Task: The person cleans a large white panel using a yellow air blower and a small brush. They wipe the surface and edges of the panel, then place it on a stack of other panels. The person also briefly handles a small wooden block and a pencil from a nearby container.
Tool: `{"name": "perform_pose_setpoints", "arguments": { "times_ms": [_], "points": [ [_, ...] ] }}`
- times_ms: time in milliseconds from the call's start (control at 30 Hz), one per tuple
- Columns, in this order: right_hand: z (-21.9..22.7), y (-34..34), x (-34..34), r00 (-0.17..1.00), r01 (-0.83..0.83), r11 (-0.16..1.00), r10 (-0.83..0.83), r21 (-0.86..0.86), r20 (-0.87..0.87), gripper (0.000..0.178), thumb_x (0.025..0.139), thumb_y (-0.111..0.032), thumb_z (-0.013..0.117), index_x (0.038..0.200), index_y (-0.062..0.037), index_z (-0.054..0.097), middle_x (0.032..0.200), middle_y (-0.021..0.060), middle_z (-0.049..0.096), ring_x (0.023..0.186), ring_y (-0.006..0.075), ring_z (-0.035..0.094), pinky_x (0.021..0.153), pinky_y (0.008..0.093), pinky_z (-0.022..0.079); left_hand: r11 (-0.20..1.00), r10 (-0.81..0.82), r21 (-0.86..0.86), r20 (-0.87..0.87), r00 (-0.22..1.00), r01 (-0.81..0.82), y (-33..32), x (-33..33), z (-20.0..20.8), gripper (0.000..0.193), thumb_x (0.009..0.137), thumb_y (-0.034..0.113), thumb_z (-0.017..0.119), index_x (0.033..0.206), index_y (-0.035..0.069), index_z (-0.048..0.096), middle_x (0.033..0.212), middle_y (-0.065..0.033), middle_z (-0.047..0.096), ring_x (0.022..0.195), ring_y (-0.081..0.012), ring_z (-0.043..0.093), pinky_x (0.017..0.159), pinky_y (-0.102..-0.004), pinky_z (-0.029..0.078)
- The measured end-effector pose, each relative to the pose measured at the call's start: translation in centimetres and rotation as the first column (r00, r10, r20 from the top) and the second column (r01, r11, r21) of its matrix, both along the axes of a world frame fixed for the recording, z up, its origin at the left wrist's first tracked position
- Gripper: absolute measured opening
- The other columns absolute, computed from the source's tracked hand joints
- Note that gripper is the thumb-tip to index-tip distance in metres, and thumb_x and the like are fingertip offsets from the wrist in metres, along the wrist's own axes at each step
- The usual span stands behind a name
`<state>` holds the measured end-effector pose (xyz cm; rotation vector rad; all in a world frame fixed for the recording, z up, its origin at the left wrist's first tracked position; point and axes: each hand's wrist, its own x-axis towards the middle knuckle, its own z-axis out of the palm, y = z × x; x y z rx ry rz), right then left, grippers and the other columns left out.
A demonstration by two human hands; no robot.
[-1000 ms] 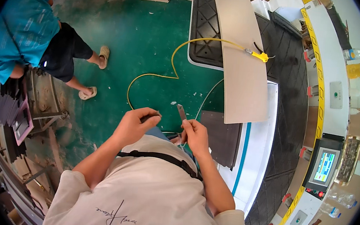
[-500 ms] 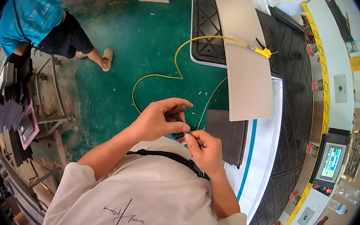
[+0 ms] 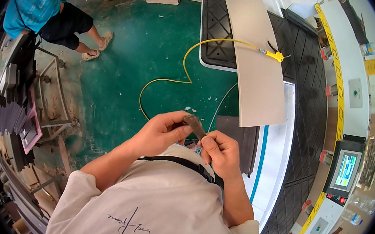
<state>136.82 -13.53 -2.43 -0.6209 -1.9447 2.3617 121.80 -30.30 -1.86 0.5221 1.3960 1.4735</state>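
In front of my waist, both hands grip a short, flat, brownish-grey strip (image 3: 196,126); its material cannot be made out. My left hand (image 3: 164,130) pinches its far left end, fingers curled behind it. The thumb and bent fingers of my right hand (image 3: 221,151) close on the lower right end. Part of the strip shows bare between the two hands, slanting down to the right. Below them, a small bit of something under my right hand is mostly hidden.
A beige board (image 3: 255,65) lies across a black ribbed table (image 3: 216,29), bearing a yellow air gun (image 3: 274,56) with a yellow hose. On the right stands a machine with a control screen (image 3: 346,168). Stacked dark panels (image 3: 9,115) and a co-worker (image 3: 35,5) are at left.
My hands have spread slightly apart, and more of the strip now shows between them. The co-worker at the far left has shifted their legs and moved a little.
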Motion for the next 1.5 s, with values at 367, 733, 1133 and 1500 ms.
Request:
{"name": "perform_pose_setpoints", "arguments": {
  "times_ms": [367, 733, 1133, 1500],
  "points": [
    [1.5, -1.2, 0.6, 0.999, -0.037, 0.999, 0.037, -0.005, -0.005, 0.031, 0.107, -0.021, 0.06, 0.085, 0.0, 0.066, 0.056, -0.001, 0.053, 0.048, 0.005, 0.046, 0.045, 0.0246, 0.034, 0.994, 0.081, 0.099, -0.284, 0.955, -0.055, -1.0, 2.1, 0.9, 0.019, 0.102, 0.017, 0.067, 0.101, -0.001, 0.074, 0.092, -0.0062, 0.068, 0.077, -0.0159, 0.06, 0.067, -0.029, 0.047],
    [1.8, -1.6, 0.9, 0.999, -0.02, 0.999, 0.021, 0.038, -0.027, 0.03, 0.108, -0.015, 0.056, 0.085, 0.0023, 0.063, 0.055, 0.0001, 0.052, 0.048, 0.0057, 0.047, 0.046, 0.0239, 0.036, 0.993, 0.098, -0.019, -0.365, 0.926, -0.113, -1.4, 2.9, 0.5, 0.025, 0.1, 0.026, 0.071, 0.102, 0.003, 0.077, 0.083, -0.0048, 0.072, 0.072, -0.0115, 0.057, 0.062, -0.0285, 0.045],
    [1.6, -1.0, 1.1, 0.999, -0.048, 0.999, 0.048, 0.009, -0.013, 0.032, 0.108, -0.018, 0.057, 0.084, 0.0025, 0.063, 0.056, -0.0003, 0.053, 0.048, 0.0058, 0.048, 0.046, 0.0241, 0.037, 0.975, 0.221, 0.133, -0.484, 0.847, -0.179, 0.3, 3.5, 0.8, 0.016, 0.097, 0.018, 0.074, 0.096, 0.001, 0.075, 0.079, -0.0075, 0.067, 0.067, -0.0194, 0.057, 0.058, -0.0342, 0.044],
    [1.5, -0.2, 1.3, 0.999, -0.049, 0.997, 0.049, -0.052, 0.006, 0.032, 0.108, -0.018, 0.058, 0.084, 0.0025, 0.063, 0.056, 0.0001, 0.052, 0.048, 0.0056, 0.047, 0.045, 0.0241, 0.036, 0.968, 0.24, 0.194, -0.538, 0.808, -0.159, 1.2, 3.9, 0.9, 0.017, 0.097, 0.017, 0.072, 0.103, 0.0, 0.074, 0.084, -0.0091, 0.068, 0.069, -0.0228, 0.061, 0.06, -0.0348, 0.048]
  ]
}}
